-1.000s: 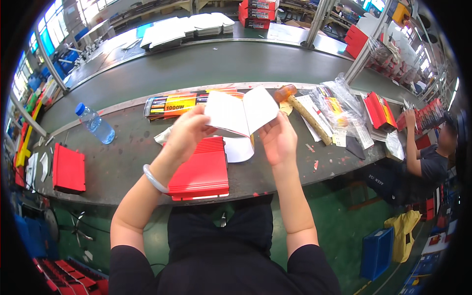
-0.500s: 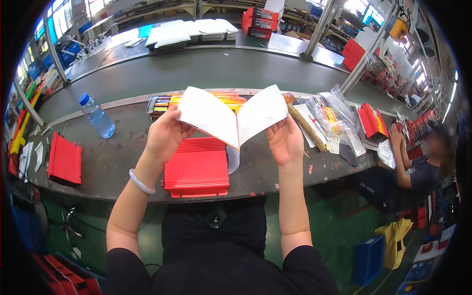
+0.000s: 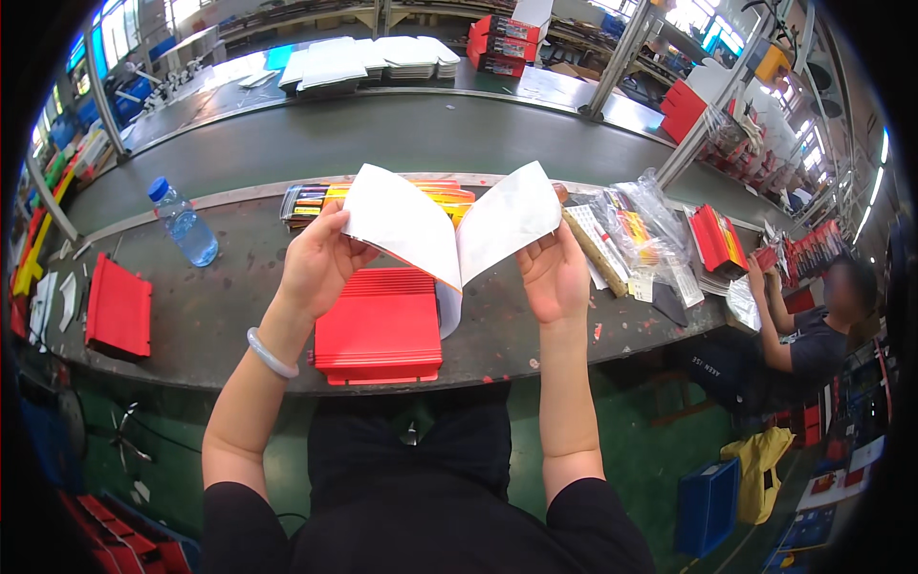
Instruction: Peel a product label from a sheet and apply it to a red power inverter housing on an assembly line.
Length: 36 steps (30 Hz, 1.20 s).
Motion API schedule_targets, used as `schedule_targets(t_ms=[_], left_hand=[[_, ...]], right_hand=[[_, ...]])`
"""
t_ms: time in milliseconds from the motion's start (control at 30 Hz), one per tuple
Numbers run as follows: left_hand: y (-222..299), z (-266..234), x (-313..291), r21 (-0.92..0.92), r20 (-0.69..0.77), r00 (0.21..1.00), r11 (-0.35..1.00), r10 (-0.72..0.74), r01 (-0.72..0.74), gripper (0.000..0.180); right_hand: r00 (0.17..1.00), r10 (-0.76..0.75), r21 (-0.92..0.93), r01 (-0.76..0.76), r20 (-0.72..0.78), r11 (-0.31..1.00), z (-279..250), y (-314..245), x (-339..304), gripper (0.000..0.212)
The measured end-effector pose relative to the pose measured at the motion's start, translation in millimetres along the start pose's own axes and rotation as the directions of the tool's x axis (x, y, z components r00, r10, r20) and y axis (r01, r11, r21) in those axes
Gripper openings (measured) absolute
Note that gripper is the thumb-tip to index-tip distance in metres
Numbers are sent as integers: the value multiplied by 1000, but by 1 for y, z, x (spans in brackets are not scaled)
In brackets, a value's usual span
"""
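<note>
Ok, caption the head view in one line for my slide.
Left hand and right hand hold a booklet open over the bench, near a red case, a bottle farther left.

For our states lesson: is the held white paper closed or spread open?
Spread open: the white paper shows two halves slanting apart from a middle crease.

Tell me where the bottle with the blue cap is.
In the head view, the bottle is on the dark workbench at left, just beyond a red case and left of the left hand.
</note>
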State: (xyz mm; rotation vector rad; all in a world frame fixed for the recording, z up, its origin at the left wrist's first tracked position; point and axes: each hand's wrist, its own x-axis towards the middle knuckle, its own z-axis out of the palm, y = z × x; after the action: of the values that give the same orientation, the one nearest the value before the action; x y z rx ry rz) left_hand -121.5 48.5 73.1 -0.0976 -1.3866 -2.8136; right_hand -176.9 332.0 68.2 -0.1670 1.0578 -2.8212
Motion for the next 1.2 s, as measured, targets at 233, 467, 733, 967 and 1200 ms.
schedule_targets(t_ms=[233, 467, 733, 967, 1200], left_hand=[[0, 7, -3, 14, 5, 1000, 1000, 18, -19, 30], [-1, 6, -5, 18, 33, 997, 997, 72, -73, 29], [3, 14, -7, 11, 16, 995, 995, 98, -98, 27], [-1, 1, -6, -5, 23, 991, 992, 129, -129, 18], [-4, -5, -5, -13, 66, 978, 980, 197, -197, 16]], right_hand=[[997, -47, -13, 48, 65, 999, -1, -2, -3, 40], [994, -107, -65, 108, 6, 992, -6, -5, -6, 38], [990, -117, 44, 114, 79, 993, -18, -12, -3, 36], [992, -118, 31, 117, 37, 993, -22, -9, -2, 37], [982, -147, -31, 144, -120, 989, -15, -10, -8, 39]])
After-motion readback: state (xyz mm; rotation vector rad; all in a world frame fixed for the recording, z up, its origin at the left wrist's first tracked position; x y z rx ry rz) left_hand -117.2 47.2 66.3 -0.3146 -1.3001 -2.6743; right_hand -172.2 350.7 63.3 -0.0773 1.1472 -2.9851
